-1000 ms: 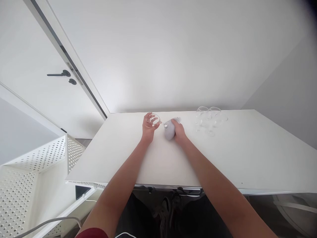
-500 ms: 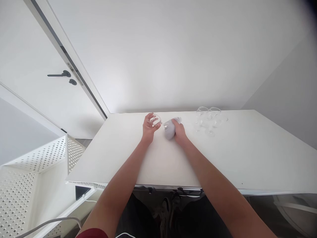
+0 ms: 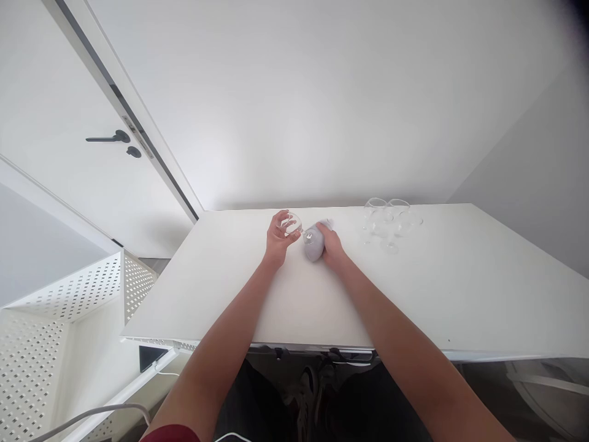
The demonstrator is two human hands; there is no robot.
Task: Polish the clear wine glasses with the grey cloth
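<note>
My left hand (image 3: pixel 277 240) is closed around the bowl of a clear wine glass (image 3: pixel 291 223), which lies tilted with its stem pointing right. My right hand (image 3: pixel 332 244) grips a light grey cloth (image 3: pixel 314 248), bunched against the foot end of that glass. Part of the foot shows as a bright spot against the cloth; the rest of it is hidden. Both hands are above the far half of the white table (image 3: pixel 294 307).
Several clear stemmed glasses (image 3: pixel 398 216) stand close together at the back right of the table. A white wall (image 3: pixel 294 110) rises behind it. At the left are a white door with a black handle (image 3: pixel 110 137) and a white perforated panel (image 3: pixel 32 362).
The glass and my left hand have shifted very slightly right, and the cloth has moved a little around the foot. Both hands keep their hold.
</note>
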